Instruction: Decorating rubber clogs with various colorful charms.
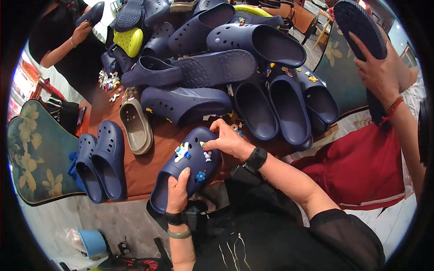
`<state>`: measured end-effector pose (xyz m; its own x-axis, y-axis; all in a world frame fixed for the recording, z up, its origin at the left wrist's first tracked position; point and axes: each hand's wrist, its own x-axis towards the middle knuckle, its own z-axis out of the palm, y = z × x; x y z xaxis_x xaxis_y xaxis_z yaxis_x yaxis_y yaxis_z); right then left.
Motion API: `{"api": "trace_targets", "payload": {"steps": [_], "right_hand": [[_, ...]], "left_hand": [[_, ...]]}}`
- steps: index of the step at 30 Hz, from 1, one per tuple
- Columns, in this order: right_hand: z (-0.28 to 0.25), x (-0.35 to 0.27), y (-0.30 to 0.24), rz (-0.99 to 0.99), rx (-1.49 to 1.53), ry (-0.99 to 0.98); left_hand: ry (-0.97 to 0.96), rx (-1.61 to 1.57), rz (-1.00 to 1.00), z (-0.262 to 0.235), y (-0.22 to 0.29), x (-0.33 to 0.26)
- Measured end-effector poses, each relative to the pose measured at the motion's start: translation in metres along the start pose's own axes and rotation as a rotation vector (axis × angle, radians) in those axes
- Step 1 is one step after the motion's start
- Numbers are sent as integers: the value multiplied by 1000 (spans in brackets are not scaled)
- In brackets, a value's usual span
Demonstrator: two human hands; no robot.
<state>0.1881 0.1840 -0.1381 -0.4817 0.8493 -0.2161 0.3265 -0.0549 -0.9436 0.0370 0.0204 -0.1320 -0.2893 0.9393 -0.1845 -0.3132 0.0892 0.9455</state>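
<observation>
"Go on, where's the shoe?"

"Right in front of me! One navy clog (pixel 194 164), at the near edge of the brown surface (pixel 140 174), toe toward the far side, heel out past the edge. Resting there or carried in my hold, I can't tell."

"And your hands?"

"Left hand (pixel 178 193) gripping it beside the opening, thumb over the top, other fingers mostly hidden; that looks like steadying, so the clog can't twist. Right hand (pixel 229 141) up at the toe! Thumb tip against a small green charm (pixel 203 145), forefinger bent close by. Pinching it or only pressing? I can't tell."

"Why turned that way?"

"Top facing me, probably so the holes are in plain view. White charm (pixel 182 153), mouse-like charm (pixel 207 156) and blue flower charm (pixel 200 176) sit there, spaced apart."

"What's around you?"

"A heap of clogs (pixel 217 67) crowding the far side, which seems to leave the near edge for working. Loose charms (pixel 108 81) by the left edge, one grey clog (pixel 132 110) closer in, and a navy pair (pixel 110 137) side by side at the near left corner, perhaps parked out of the way. Off the right edge, a co-worker's hand (pixel 382 79) grips another clog (pixel 359 29)!"
</observation>
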Motion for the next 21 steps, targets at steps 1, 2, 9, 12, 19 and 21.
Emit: {"api": "trace_targets", "payload": {"steps": [1,2,9,12,19,21], "right_hand": [[-1,-1,-1,2,2,-2],[-1,-2,-3,-15,-35,-1],[1,2,6,-86,-114,28],[8,-9,3,-160,-183,93],[-11,-68,19,-628,-530,172],[-33,-72,32,-533,-708,85]], "left_hand": [[-1,-6,11,0,0,0],[-2,-13,23,0,0,0],[-1,-1,52,4,0,0],[37,-64,-71,2,6,6],[38,-52,-107,-18,27,-7],[50,-82,-80,-23,19,-4]]}}
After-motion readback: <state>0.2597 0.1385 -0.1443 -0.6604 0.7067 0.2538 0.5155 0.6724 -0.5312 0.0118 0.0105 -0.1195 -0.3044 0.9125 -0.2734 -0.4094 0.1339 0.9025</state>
